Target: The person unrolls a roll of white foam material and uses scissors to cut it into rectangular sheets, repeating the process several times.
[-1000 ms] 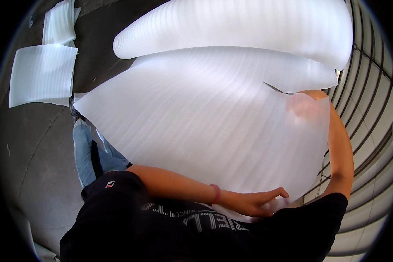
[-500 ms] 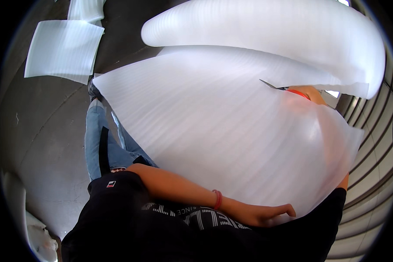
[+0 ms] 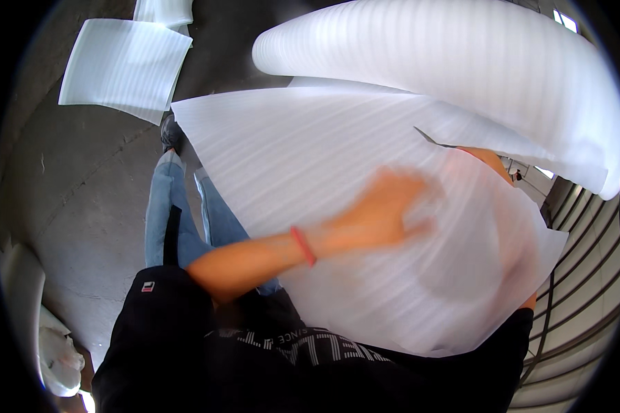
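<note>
A large white foam sheet [image 3: 310, 151] spreads in front of my body, its near edge against my black shirt. My right hand [image 3: 488, 160] is closed on a pair of scissors [image 3: 430, 139] at the cut line on the far side of the sheet. One dark blade pokes out past the edge; the handles and most of the fingers are behind the translucent foam. My right forearm shows faintly through it. Over the middle of the sheet is my left hand [image 3: 393, 206], smeared by motion, so its fingers cannot be read.
A thick roll of white foam [image 3: 420, 45] lies beyond the sheet. Cut foam squares [image 3: 124, 65] are piled on the dark floor [image 3: 83, 179] at far left. Ribbed metal shutter slats [image 3: 585, 275] run along the right. Clear plastic wrapping [image 3: 58, 365] sits at lower left.
My left hand has left the sheet's near edge by my shirt and swung up and away over its middle. The scissors have barely moved on the sheet. The whole view has shifted slightly.
</note>
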A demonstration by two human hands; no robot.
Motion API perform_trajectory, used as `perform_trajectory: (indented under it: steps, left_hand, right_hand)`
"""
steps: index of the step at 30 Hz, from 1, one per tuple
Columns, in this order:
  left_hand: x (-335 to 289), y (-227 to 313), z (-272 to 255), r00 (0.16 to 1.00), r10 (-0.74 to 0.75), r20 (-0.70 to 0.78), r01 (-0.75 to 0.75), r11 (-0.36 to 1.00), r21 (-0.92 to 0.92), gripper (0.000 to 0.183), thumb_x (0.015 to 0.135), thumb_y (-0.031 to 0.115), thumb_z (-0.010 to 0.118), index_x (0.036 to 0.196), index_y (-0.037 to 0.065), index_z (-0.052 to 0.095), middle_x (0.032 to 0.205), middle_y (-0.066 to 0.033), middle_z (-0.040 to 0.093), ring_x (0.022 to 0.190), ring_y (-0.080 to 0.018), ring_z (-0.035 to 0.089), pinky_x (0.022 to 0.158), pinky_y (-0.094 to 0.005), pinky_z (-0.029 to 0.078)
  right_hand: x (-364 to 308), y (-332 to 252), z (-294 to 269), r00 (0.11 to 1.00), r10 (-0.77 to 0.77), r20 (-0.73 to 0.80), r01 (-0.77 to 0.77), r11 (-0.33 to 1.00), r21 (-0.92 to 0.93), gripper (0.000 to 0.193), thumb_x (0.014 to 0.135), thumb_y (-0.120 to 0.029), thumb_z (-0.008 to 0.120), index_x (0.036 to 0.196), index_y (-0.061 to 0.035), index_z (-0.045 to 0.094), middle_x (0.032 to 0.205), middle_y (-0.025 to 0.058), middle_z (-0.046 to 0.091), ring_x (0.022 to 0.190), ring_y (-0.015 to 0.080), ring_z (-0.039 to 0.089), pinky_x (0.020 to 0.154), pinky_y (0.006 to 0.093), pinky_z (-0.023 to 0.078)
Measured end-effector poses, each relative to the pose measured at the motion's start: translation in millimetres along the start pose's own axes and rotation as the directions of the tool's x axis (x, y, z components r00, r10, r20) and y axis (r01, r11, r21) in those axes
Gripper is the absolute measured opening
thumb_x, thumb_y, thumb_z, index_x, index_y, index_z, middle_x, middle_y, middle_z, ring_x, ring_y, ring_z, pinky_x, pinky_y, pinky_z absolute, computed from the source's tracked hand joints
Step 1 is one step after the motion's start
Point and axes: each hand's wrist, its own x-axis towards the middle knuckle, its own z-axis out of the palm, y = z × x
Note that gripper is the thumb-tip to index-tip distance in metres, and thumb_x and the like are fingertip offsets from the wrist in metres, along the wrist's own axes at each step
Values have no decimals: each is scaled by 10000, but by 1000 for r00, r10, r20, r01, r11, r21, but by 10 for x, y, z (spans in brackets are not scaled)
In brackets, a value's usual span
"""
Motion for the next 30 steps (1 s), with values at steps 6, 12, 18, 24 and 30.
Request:
perform_trajectory:
  steps: [6,12,18,24,30]
  left_hand:
    - [-1065,-243,-61,884,-234,-405,319,934,158,362,736,119,625,1005,18,406,951,-116,413,920,-238,405,839,-355,333]
    - [-1990,-492,-846,-87,-994,66,578,-104,-809,630,759,429,610,1161,6,373,1134,-138,414,1049,-228,405,874,-369,350]
    - [-2009,-667,-568,188,-930,315,696,-100,-711,308,790,239,625,985,8,569,888,-94,610,782,-180,598,729,-328,481]
    - [-2300,-706,-400,138,-956,260,712,-87,-697,208,773,159,643,896,-1,594,812,-65,611,715,-155,598,645,-275,492]
    - [-2383,-804,-300,-14,-930,368,805,-229,-548,185,741,176,680,782,10,609,705,-55,589,612,-136,567,556,-244,481]
  right_hand:
    - [122,97,53,999,-14,48,12,999,33,193,642,-169,493,601,12,546,512,108,518,477,177,513,496,270,409]
    - [230,32,-46,996,-58,65,56,998,31,188,640,-156,481,600,17,543,511,113,517,479,180,513,505,271,412]
    - [334,-65,-76,996,-76,48,77,997,0,185,639,-144,470,599,22,541,509,118,515,481,183,513,513,271,414]
    - [348,-278,-197,994,-99,42,101,994,-51,182,637,-131,458,597,28,538,508,123,514,483,186,513,522,272,417]
    - [306,-573,-164,991,-127,39,130,987,-90,179,636,-118,446,596,33,535,507,128,513,485,189,513,530,272,419]
